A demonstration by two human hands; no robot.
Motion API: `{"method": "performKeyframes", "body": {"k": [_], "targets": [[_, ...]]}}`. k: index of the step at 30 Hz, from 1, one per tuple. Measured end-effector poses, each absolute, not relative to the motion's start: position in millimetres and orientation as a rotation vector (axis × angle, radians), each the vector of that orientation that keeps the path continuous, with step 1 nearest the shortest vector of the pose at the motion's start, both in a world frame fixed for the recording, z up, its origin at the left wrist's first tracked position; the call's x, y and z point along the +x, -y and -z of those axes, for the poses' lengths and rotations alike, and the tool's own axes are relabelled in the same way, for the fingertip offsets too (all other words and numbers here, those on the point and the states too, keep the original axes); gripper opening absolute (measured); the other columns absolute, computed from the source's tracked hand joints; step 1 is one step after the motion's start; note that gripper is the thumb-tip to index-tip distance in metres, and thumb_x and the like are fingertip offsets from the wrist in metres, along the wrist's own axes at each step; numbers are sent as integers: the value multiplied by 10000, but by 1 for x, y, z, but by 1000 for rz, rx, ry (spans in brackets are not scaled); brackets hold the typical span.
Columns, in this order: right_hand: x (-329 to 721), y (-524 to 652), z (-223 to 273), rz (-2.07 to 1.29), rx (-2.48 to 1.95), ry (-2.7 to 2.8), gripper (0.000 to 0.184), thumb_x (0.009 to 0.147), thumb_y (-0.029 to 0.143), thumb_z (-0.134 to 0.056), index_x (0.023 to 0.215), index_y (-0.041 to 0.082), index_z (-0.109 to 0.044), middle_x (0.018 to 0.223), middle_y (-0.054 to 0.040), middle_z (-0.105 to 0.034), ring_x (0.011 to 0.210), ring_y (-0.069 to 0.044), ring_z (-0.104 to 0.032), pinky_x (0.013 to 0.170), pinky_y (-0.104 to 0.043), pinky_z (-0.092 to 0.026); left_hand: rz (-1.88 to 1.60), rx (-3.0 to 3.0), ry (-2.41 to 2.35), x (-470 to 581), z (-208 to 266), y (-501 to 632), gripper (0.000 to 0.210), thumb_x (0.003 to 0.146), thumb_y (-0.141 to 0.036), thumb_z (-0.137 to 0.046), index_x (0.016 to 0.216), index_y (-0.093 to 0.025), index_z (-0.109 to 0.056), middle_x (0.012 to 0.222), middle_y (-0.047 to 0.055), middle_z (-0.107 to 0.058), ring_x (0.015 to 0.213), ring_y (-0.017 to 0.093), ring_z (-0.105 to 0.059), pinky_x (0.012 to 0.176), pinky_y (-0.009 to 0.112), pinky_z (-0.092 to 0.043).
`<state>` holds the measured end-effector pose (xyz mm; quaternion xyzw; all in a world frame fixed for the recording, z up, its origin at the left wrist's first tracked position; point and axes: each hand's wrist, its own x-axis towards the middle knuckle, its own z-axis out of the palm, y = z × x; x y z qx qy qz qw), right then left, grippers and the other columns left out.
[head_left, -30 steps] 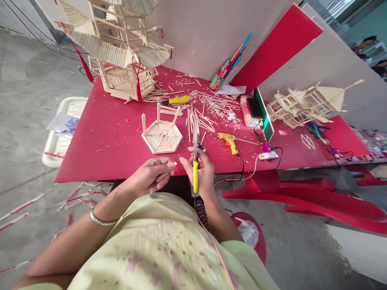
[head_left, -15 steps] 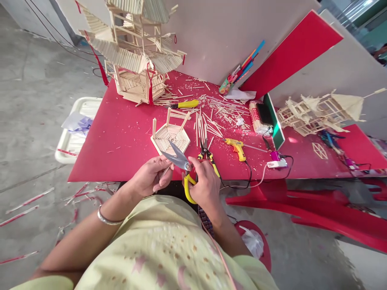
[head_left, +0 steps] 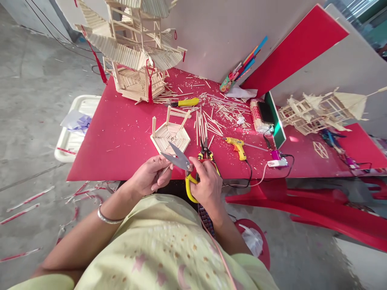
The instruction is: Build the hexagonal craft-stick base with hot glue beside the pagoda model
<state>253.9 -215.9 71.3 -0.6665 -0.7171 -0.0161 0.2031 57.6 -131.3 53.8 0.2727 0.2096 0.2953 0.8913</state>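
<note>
My right hand (head_left: 207, 179) is closed round the yellow handles of a pair of scissors (head_left: 180, 158), whose blades stand apart and point left. Between the fingertips of my left hand (head_left: 152, 174) is a thin wooden stick (head_left: 164, 172), close to the blades. Just beyond the blades a hexagonal base of sticks (head_left: 160, 139), with several short posts upright on its rim, rests on the red table (head_left: 121, 161). Black-and-yellow pliers (head_left: 205, 149) lie behind my right hand. Loose sticks (head_left: 201, 127) are heaped further back.
A large stick-built pagoda (head_left: 136, 80) stands at the back left. A yellow glue gun (head_left: 237, 147) with its cord and a yellow utility knife (head_left: 188, 102) lie on the table. To the right are a power strip (head_left: 277, 162) and another stick model (head_left: 320, 110). A red stool (head_left: 263, 249) stands below.
Both hands keep nearly the same place, with the scissors' blades still apart beside the stick. The view has shifted very slightly; nothing else has visibly moved.
</note>
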Motion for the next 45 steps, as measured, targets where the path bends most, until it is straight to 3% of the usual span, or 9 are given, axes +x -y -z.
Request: {"method": "performKeyframes", "body": {"k": [6, 9, 13, 15, 18, 25, 32, 38, 45], "targets": [[267, 210, -63, 240, -1931, 1785, 477, 940, 236, -607, 1415, 273, -639, 922, -65, -600, 891, -238, -608, 800, -338, -499, -528, 519, -376, 52, -61, 139, 229, 911, -342, -689, 780, -163, -631, 359, -76, -387, 242, 46, -221, 301, 152, -194], [286, 205, -66, 303, -2029, 1500, 424, 952, 337, -644, 1361, 232, -684, 920, -80, -616, 833, -227, -607, 774, -345, -509, -504, 568, -380, 50, -64, 144, 274, 920, -398, -699, 786, -171, -626, 386, -75, -392, 274, 46, -260, 334, 159, -238], [284, 206, -76, -301, -1830, 1360, 524, 903, 478, -722, 1350, 209, -673, 892, -40, -632, 739, -164, -587, 709, -300, -536, -663, 669, -654, 59, -64, 145, 340, 832, -449, -807, 819, -158, -632, 566, -38, -498, 423, 47, -387, 374, 142, -180], [269, 206, -77, -680, -1663, 1267, 517, 899, 503, -716, 1318, 201, -676, 905, -32, -654, 729, -144, -592, 686, -272, -547, -693, 674, -739, 66, -63, 143, 373, 780, -459, -847, 823, -155, -636, 617, -35, -488, 471, 47, -386, 386, 139, -161], [245, 201, -76, -902, -1539, 1179, 511, 868, 521, -742, 1271, 213, -683, 944, -31, -668, 788, -147, -617, 756, -274, -569, -700, 685, -781, 71, -63, 142, 414, 799, -521, -807, 833, -127, -685, 633, -33, -436, 497, 48, -347, 400, 144, -185], [241, 196, -77, -825, -1591, 1332, 509, 825, 502, -783, 1251, 246, -674, 873, 1, -590, 712, -134, -542, 658, -249, -514, -807, 619, -747, 65, -62, 137, 360, 836, -461, -787, 836, -112, -699, 658, -14, -453, 534, 57, -382, 414, 134, -242], [232, 211, -72, -964, -1680, 1516, 385, 916, 445, -667, 1216, 210, -615, 840, 14, -601, 705, -137, -530, 659, -241, -469, -824, 586, -696, 66, -56, 133, 310, 863, -434, -767, 905, -138, -687, 634, -25, -512, 424, 29, -327, 385, 149, -211], [224, 214, -72, -1058, -1650, 1503, 300, 983, 448, -578, 1161, 208, -589, 882, 11, -601, 735, -133, -533, 678, -231, -448, -885, 573, -745, 62, -53, 129, 382, 923, -490, -670, 850, -117, -707, 601, -55, -326, 471, 43, -319, 407, 148, -230], [222, 212, -68, -1008, -1673, 1538, 358, 969, 450, -615, 1235, 213, -578, 841, 21, -585, 723, -142, -531, 673, -244, -436, -954, 619, -724, 64, -58, 131, 342, 839, -450, -801, 885, -139, -666, 632, -39, -487, 463, 38, -403, 402, 138, -258]]}}
